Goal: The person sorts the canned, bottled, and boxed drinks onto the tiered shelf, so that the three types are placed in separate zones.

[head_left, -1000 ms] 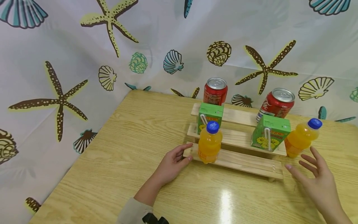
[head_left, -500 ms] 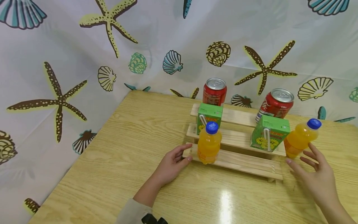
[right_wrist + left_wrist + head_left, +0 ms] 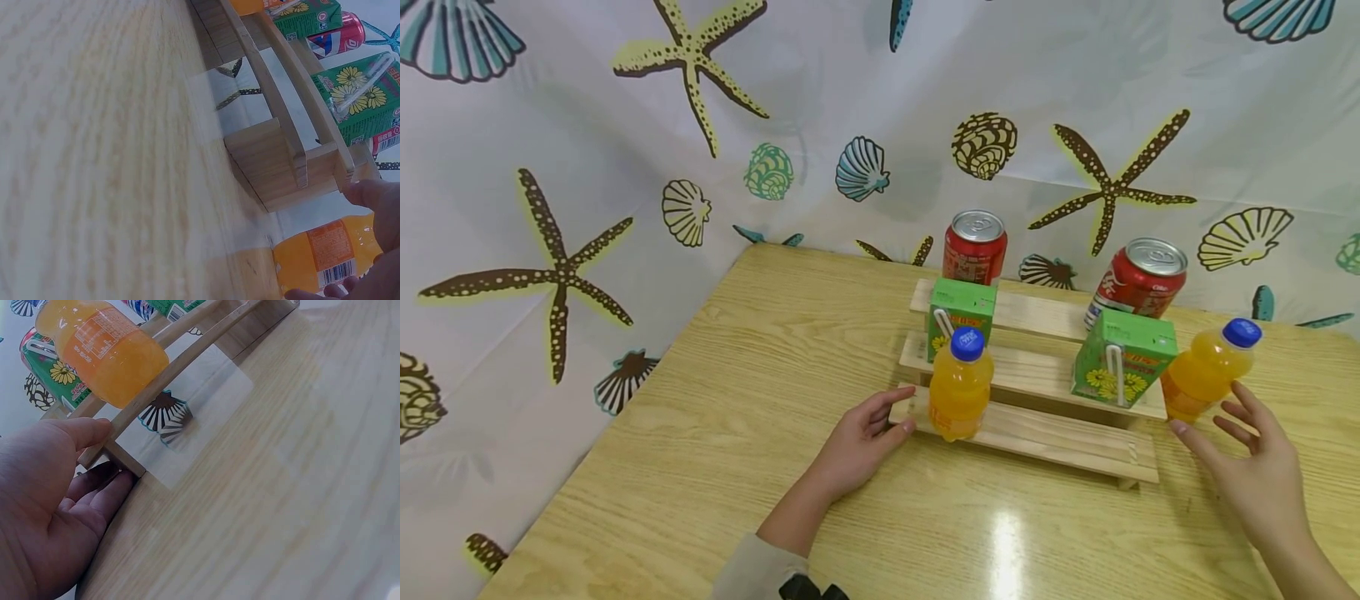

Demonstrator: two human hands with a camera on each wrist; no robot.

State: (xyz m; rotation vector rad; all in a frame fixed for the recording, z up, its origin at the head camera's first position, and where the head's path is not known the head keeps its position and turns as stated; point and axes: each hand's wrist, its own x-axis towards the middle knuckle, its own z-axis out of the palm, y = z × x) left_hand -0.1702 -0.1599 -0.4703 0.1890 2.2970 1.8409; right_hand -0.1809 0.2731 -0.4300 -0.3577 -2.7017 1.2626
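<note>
A stepped wooden rack [image 3: 1060, 433] stands on the table. My left hand [image 3: 857, 446] grips the left end of its lowest step, thumb and fingers on either side of the corner in the left wrist view. Just right of that hand, an orange juice bottle [image 3: 958, 396] with a blue cap stands on this step. Beyond the rack's right end, a second orange juice bottle [image 3: 1206, 371] stands tilted-looking on the table. My right hand [image 3: 1258, 467] is beside it with fingers spread, fingertips close to the bottle and thumb near the middle step's end [image 3: 345, 175]; contact is unclear.
Two green drink cartons, a left carton [image 3: 962, 312] and a right carton [image 3: 1123, 358], stand on the middle step. On the top step are two red cola cans, one left can [image 3: 975, 250] and one right can [image 3: 1138, 279]. A shell-patterned cloth [image 3: 820, 100] hangs behind the table [image 3: 737, 350].
My right hand has moved slightly up and in toward the bottle at the rack's right end. The left hand, rack and drinks stay in place.
</note>
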